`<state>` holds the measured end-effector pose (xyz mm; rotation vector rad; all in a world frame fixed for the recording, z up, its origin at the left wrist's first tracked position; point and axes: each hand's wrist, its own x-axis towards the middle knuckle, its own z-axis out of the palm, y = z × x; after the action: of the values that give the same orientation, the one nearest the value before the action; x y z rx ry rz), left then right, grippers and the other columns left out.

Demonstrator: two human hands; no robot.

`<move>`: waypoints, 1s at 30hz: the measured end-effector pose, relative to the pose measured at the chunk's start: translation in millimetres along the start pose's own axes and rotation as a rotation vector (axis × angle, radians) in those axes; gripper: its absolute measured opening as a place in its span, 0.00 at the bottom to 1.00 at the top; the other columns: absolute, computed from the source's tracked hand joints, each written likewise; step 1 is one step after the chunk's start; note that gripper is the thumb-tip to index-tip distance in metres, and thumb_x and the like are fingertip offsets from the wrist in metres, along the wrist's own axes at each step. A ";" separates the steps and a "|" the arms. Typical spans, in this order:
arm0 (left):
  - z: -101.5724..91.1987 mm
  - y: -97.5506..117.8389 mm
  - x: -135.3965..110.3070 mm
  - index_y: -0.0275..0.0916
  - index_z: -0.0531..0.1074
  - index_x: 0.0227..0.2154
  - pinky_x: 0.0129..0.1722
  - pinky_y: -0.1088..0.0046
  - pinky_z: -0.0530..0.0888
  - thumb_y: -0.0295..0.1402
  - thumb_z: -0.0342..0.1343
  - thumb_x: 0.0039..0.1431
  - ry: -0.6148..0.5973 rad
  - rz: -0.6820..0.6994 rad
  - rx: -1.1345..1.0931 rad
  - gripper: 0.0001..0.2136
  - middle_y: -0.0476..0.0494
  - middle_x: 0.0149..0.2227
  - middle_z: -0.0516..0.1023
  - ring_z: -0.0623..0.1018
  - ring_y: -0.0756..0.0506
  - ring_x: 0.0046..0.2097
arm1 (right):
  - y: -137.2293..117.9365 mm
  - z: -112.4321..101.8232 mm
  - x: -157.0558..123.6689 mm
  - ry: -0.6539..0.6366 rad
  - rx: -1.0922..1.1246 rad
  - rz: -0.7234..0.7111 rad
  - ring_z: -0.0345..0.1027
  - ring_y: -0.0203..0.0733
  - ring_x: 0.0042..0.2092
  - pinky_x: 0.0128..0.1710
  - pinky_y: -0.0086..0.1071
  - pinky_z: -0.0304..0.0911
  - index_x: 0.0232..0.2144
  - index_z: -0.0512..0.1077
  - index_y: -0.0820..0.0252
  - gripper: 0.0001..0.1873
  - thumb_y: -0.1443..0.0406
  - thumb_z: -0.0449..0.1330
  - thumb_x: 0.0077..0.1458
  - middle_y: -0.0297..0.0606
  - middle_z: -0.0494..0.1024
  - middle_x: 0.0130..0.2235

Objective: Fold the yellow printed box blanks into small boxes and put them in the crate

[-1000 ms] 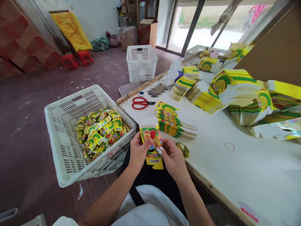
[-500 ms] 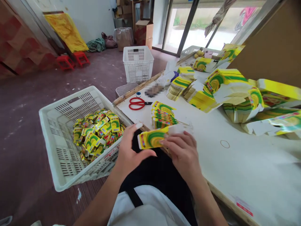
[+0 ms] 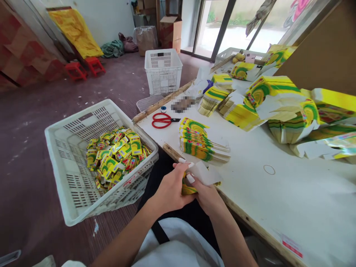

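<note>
Both of my hands meet over my lap at the table's edge, closed on one yellow and green printed carton (image 3: 189, 189). My left hand (image 3: 171, 187) grips its left side, and my right hand (image 3: 208, 196) holds the right side with the thumb on top. A white flap (image 3: 205, 173) of the carton sticks up above the fingers; much of the printed face is hidden. Just beyond lies a fanned stack of flat cartons (image 3: 194, 139) on the white table (image 3: 244, 193). Red-handled scissors (image 3: 161, 121) rest behind that stack, their blades pointing right.
A white plastic crate (image 3: 59, 163) with many small folded cartons (image 3: 116, 155) stands to my left. Bundles of flat cartons (image 3: 278, 96) cover the table's far right. Another white crate (image 3: 163, 72), red stools (image 3: 94, 66) and cardboard boxes (image 3: 170, 31) stand on the floor beyond.
My left hand was apart with fingers spread and has closed on the carton. The carton has come down and turned, its white flap now facing up. Both hands have drawn together.
</note>
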<state>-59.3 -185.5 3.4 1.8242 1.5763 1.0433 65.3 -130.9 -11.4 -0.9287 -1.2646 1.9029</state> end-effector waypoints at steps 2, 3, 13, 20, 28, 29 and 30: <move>1.5 0.7 -0.5 0.43 0.54 0.53 0.47 0.62 0.73 0.32 0.62 0.50 0.039 0.004 -0.017 0.29 0.38 0.50 0.70 0.75 0.40 0.50 | -0.4 1.7 1.9 -0.003 -0.005 0.012 0.70 0.54 0.55 0.57 0.51 0.63 0.57 0.67 0.54 0.39 0.42 0.61 0.49 0.45 0.77 0.53; 1.3 1.1 -0.4 0.43 0.55 0.51 0.46 0.63 0.73 0.32 0.61 0.51 0.062 -0.004 -0.019 0.27 0.39 0.50 0.70 0.75 0.41 0.49 | -0.6 1.7 2.3 0.013 -0.023 -0.010 0.70 0.54 0.54 0.56 0.50 0.64 0.58 0.67 0.54 0.40 0.40 0.59 0.49 0.46 0.77 0.53; 14.9 -9.3 1.4 0.41 0.55 0.52 0.44 0.61 0.73 0.26 0.58 0.44 0.079 -0.157 -0.010 0.31 0.37 0.49 0.69 0.75 0.38 0.48 | 7.0 -4.5 -15.6 0.014 -0.713 -0.578 0.61 0.42 0.63 0.61 0.42 0.60 0.61 0.63 0.44 0.31 0.75 0.49 0.59 0.35 0.67 0.62; -4.8 -4.3 -0.8 0.40 0.64 0.46 0.48 0.54 0.70 0.26 0.60 0.41 0.135 -0.297 0.239 0.26 0.39 0.45 0.75 0.75 0.35 0.48 | 6.0 -21.5 -9.2 -0.030 -0.845 -0.616 0.52 0.46 0.67 0.61 0.44 0.60 0.67 0.48 0.45 0.38 0.74 0.52 0.59 0.38 0.52 0.69; -21.5 5.2 6.5 0.37 0.68 0.48 0.45 0.58 0.71 0.33 0.62 0.44 -0.020 -0.239 0.286 0.24 0.36 0.46 0.78 0.78 0.34 0.46 | -7.1 -23.4 -9.2 -0.136 -0.936 -0.630 0.52 0.46 0.67 0.59 0.44 0.63 0.67 0.45 0.44 0.38 0.73 0.50 0.60 0.40 0.49 0.69; -22.5 5.8 8.3 0.38 0.69 0.47 0.45 0.58 0.71 0.32 0.62 0.43 -0.034 -0.224 0.295 0.24 0.36 0.46 0.78 0.78 0.34 0.46 | -7.6 -22.6 -9.5 -0.146 -0.947 -0.638 0.52 0.47 0.67 0.58 0.44 0.63 0.67 0.48 0.44 0.37 0.74 0.50 0.59 0.40 0.49 0.70; -23.7 6.1 10.0 0.38 0.69 0.46 0.46 0.58 0.71 0.31 0.62 0.42 -0.040 -0.210 0.305 0.24 0.36 0.46 0.78 0.77 0.34 0.46 | -7.7 -21.7 -10.0 -0.151 -0.953 -0.644 0.53 0.47 0.66 0.58 0.44 0.64 0.66 0.51 0.44 0.37 0.75 0.49 0.59 0.39 0.49 0.70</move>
<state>-74.6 -179.4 24.1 1.8049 1.9388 0.6968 89.8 -126.6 -8.2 -0.6543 -2.2893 0.8364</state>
